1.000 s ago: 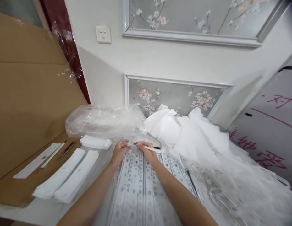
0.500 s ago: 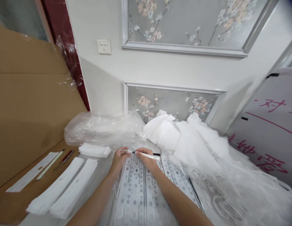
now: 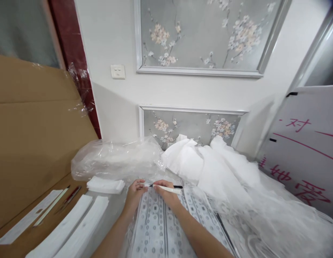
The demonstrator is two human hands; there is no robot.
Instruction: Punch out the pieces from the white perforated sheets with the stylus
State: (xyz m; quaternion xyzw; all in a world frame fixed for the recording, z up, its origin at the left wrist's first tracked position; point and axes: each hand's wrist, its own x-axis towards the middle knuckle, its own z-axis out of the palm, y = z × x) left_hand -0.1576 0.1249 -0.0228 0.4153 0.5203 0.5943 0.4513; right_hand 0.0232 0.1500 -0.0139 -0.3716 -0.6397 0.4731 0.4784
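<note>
My right hand (image 3: 165, 191) is closed around a slim white-and-black tool (image 3: 173, 190). Its dark tip points left, and its white and black ends stick out past the hand on the right. Close by on the left, my left hand (image 3: 136, 191) has its thumb and fingers pinched on a small whitish piece near that tip; its kind is too small to make out. Both hands are just above the far end of a patterned white sheet (image 3: 152, 229) printed with grey dots and squares. A thin clear strand seems to run off to the right.
Behind the hands lies a clear plastic bag (image 3: 115, 157). White fabric (image 3: 225, 179) heaps up on the right. Folded white strips (image 3: 85, 229), a red pen-like tool (image 3: 71, 197) and a pale ruler-like strip (image 3: 52, 206) lie left, beside upright cardboard (image 3: 39, 143).
The camera has tilted up a little, so the whole scene sits lower in view. Both hands keep the same hold, close together.
</note>
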